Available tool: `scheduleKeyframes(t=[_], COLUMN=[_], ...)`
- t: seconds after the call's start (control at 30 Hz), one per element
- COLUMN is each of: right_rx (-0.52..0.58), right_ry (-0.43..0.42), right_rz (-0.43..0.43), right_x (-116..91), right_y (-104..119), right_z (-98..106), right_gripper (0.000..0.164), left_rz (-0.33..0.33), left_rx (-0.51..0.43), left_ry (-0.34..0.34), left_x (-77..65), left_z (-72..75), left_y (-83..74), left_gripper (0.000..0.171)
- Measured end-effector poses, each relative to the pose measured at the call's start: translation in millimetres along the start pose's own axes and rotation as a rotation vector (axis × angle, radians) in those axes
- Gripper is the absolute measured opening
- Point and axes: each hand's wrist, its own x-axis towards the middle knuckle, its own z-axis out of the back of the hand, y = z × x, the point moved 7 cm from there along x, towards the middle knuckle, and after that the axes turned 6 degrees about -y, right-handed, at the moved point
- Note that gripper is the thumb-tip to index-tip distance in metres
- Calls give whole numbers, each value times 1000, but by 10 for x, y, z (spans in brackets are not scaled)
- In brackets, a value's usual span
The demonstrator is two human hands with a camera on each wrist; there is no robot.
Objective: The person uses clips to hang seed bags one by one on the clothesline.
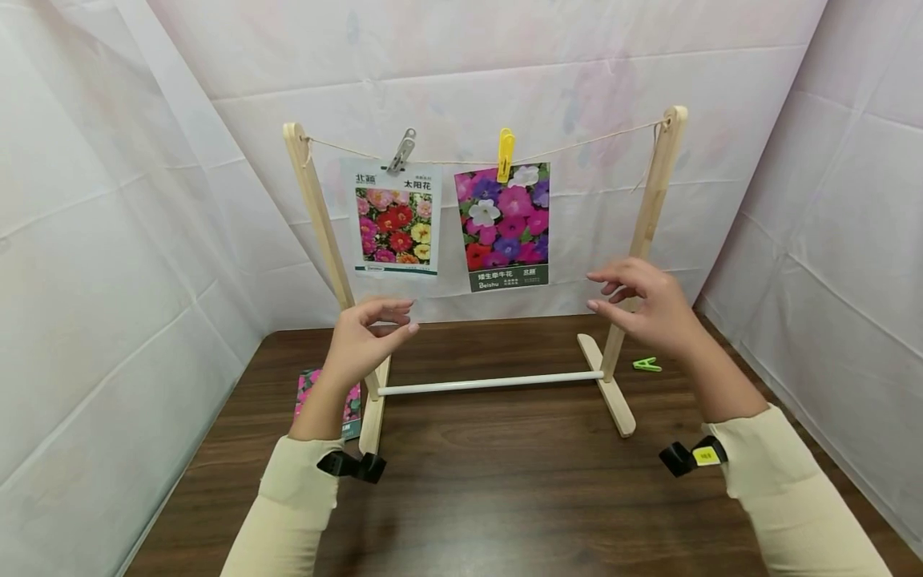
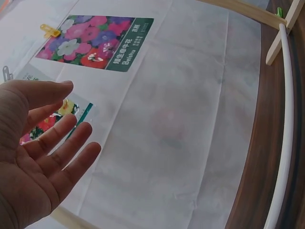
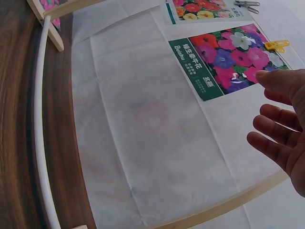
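Observation:
Two seed packets hang from a string (image 1: 591,143) tied between wooden posts. A grey clothespin (image 1: 401,150) clips the left packet (image 1: 395,232), which has red and yellow flowers. The petunia packet (image 1: 508,228) on the right hangs slightly tilted from a yellow clothespin (image 1: 506,154). My left hand (image 1: 368,336) is in the air by the left post, below the left packet, fingers loosely bent and holding nothing. Near the right post my right hand (image 1: 645,308) is raised, also holding nothing, thumb apart from the fingers. In the left wrist view, the left hand (image 2: 47,148) partly covers the left packet.
A third packet with pink flowers (image 1: 351,413) lies on the table (image 1: 490,497) at the left, partly behind my left forearm. On the right lies a green clothespin (image 1: 646,365). A white rod (image 1: 490,384) joins the stand's feet. White fabric (image 1: 461,48) hangs behind.

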Motion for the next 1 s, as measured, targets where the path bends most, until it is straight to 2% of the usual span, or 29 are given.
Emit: scheduleKeyframes(t=[0.13,0.23,0.3,0.53,0.73,0.8,1.0], right_rx=[0,-1,-1,18,16,12,-1], right_ry=[-11,-21,-30,-55,-53,-55,-40], right_rz=[-7,-7,-7,-1,21,24,-14], right_x=[-78,-129,-164,-276,-388,-425,-527], right_y=[0,3,5,-16,-68,-93,-162], right_z=[17,29,42,84,115,130,170], right_gripper=[38,40,41,48,49,51,53], left_rz=[-47,-58,-69,-107,-122,-116,-124], left_rx=[6,14,29,94,141,139,104], left_ry=[-32,-54,-66,-80,-100,-103,-116], left_x=[-9,-17,-36,-135,-286,-325,-396], left_z=[42,87,120,240,347,384,512], left_y=[209,382,424,433,206,177,458], left_gripper=[31,32,32,33,34,35,38])
